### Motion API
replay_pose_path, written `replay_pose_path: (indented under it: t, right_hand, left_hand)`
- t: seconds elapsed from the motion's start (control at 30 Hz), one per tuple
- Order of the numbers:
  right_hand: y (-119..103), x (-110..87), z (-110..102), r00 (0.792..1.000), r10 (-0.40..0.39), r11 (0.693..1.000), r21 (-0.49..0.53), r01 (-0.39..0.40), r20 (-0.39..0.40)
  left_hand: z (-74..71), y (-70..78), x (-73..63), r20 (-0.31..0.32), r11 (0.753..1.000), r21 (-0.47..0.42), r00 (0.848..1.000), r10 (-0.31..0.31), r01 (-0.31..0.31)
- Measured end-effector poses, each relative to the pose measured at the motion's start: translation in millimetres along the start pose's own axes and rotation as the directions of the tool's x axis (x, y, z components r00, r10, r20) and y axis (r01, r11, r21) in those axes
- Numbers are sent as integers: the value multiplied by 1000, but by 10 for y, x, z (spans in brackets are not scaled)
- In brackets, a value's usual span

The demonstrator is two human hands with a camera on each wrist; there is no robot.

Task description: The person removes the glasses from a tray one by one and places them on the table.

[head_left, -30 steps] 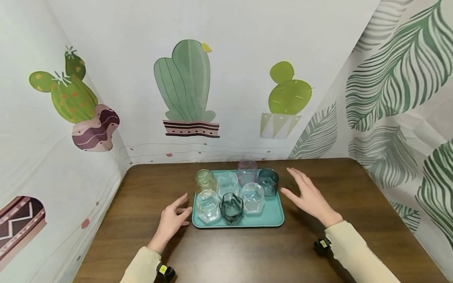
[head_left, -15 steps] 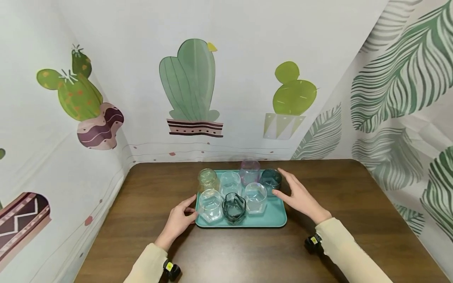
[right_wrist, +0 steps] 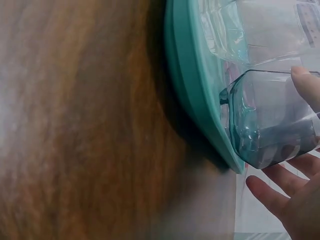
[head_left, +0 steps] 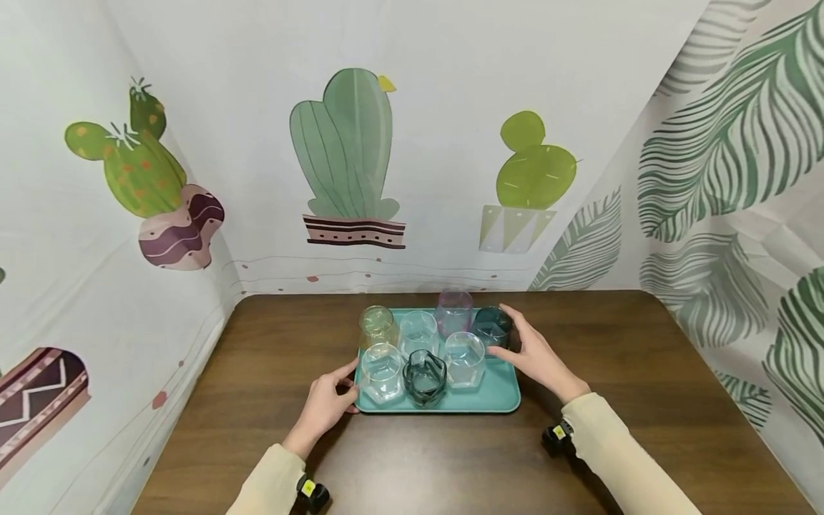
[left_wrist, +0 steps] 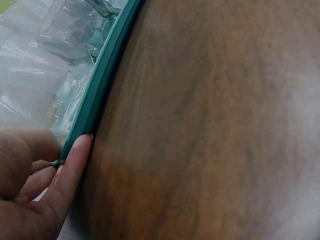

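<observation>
A turquoise tray (head_left: 501, 390) bears several drinking glasses. At its left edge, my left hand (head_left: 324, 405) pinches the rim; in the left wrist view the thumb lies above the tray edge (left_wrist: 101, 80) and fingertips sit at its outer side. My right hand (head_left: 539, 361) is round the dark blue-grey glass (head_left: 492, 327) at the tray's back right. The right wrist view has the thumb at one side of this faceted glass (right_wrist: 272, 120) and fingers at the other, partly hidden behind it. The glass stands over the tray's corner.
Other glasses crowd close: a yellowish one (head_left: 378, 327), a purple one (head_left: 454, 313), a dark twisted one (head_left: 425, 379), and clear ones, including one (head_left: 465, 360) beside the right thumb. The tray sits on a brown wooden table (head_left: 418, 465) against a cactus-print wall cloth (head_left: 438, 143).
My right hand has moved left from beside the tray and closed round the dark blue-grey glass. The left hand has come right to the tray's left rim and taken hold of it.
</observation>
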State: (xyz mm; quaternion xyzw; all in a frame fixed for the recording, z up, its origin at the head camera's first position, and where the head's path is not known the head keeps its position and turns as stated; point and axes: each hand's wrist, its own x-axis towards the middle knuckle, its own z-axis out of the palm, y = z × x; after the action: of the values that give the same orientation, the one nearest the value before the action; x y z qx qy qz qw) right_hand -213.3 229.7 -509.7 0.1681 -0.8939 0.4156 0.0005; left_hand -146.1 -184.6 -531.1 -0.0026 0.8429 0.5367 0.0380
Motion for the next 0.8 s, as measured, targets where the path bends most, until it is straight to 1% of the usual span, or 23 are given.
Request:
replay_pose_path:
  t: [0.23, 0.4, 0.53, 0.8]
  right_hand:
    - [9, 20, 20, 999, 0, 999, 33, 2, -34]
    - [27, 36, 28, 999, -15, 998, 68, 18, -41]
    - [47, 46, 28, 999, -22, 996, 85, 26, -43]
    - [68, 54, 5, 999, 4, 999, 45, -2, -42]
  left_hand:
    - [29, 10, -29, -26, 1000, 6, 1000, 10, -10]
    - [45, 17, -33, -43, 1000, 21, 999, 14, -13]
    - [45, 17, -34, -43, 1000, 17, 999, 16, -15]
    - [72, -38, -62, -37, 1000, -12, 999, 21, -22]
